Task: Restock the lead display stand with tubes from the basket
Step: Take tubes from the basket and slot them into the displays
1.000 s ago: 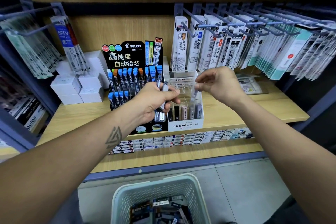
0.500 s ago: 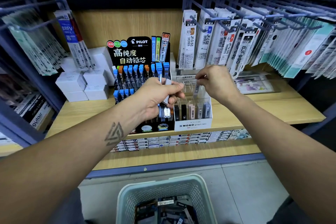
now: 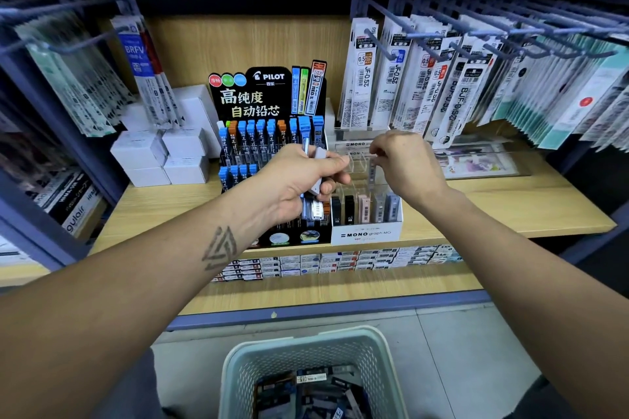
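your left hand [image 3: 299, 177] grips several lead tubes [image 3: 318, 168] while your right hand [image 3: 405, 163] pinches one grey tube [image 3: 372, 173] over the white display stand [image 3: 366, 231] at the shelf's front edge.

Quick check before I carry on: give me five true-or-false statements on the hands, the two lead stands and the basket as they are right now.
1. The left hand grips a bundle of lead tubes. True.
2. The right hand is empty. False: it pinches a single grey lead tube over the white MONO graph MG stand.
3. The pale green plastic basket sits on the wooden shelf. False: it is on the floor below.
4. The black Pilot stand is left of the MONO stand. True.
5. The basket holds nothing. False: packs lie in it.
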Demonstrator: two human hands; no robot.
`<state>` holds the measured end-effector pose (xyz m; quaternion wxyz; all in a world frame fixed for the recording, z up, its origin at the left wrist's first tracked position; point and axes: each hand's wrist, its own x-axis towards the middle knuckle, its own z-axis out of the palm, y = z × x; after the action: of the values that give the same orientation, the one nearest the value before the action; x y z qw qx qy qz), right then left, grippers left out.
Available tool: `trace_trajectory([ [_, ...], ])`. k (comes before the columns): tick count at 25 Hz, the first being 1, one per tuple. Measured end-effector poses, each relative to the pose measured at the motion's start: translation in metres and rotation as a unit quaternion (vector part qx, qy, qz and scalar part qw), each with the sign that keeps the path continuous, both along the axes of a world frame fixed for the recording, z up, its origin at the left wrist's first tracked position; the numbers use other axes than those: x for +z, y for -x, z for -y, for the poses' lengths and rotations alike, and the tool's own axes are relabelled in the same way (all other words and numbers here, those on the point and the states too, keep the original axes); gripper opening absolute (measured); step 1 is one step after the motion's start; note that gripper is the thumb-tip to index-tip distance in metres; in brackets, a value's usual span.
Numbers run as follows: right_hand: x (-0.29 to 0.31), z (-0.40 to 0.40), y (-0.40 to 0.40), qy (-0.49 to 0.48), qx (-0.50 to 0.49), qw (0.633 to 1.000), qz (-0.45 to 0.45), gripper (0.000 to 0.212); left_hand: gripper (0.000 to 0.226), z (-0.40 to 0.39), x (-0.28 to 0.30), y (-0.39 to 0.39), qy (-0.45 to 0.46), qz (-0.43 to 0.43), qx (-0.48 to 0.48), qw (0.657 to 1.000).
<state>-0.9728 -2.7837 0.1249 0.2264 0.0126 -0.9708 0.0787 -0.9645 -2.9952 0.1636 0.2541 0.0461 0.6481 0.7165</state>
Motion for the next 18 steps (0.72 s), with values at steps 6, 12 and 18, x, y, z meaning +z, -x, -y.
trace_trajectory([
  [6,0.038,0.017,-0.026,0.401,0.063,0.912,0.056,0.006,0.014,-0.002,0.000,-0.004,-0.018,0.039,-0.002,0.999],
  [12,0.050,0.040,-0.048,0.526,0.235,0.781,0.240,0.045,0.031,-0.006,0.004,-0.011,-0.055,0.080,-0.040,0.994],
  [18,0.055,0.029,-0.046,0.586,0.193,0.756,0.220,0.028,0.037,-0.001,0.003,-0.012,-0.066,0.122,-0.096,0.986],
])
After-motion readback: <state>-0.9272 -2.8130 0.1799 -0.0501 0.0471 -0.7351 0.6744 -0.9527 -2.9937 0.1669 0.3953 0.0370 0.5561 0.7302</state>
